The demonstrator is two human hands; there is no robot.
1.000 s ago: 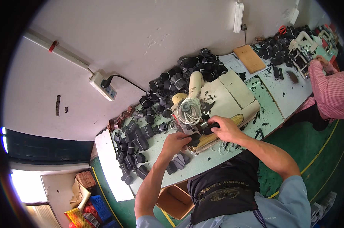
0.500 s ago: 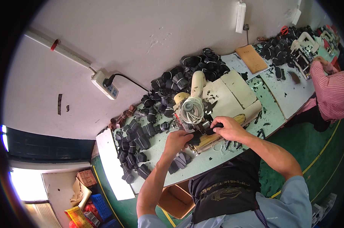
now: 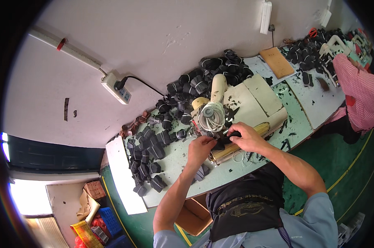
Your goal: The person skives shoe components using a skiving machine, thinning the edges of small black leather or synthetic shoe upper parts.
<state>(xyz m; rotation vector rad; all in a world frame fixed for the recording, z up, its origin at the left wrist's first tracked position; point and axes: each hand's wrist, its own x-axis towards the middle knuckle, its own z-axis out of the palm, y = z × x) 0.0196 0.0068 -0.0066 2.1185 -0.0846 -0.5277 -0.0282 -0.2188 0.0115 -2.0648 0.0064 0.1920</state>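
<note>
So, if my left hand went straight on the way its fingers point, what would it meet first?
The dark piece right by your left hand comes first; beyond it, probably the cream machine, though depth is hard to judge here.

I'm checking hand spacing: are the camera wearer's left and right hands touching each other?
Apart. The head view shows dark material in the gap between the left hand and the right hand.
</note>
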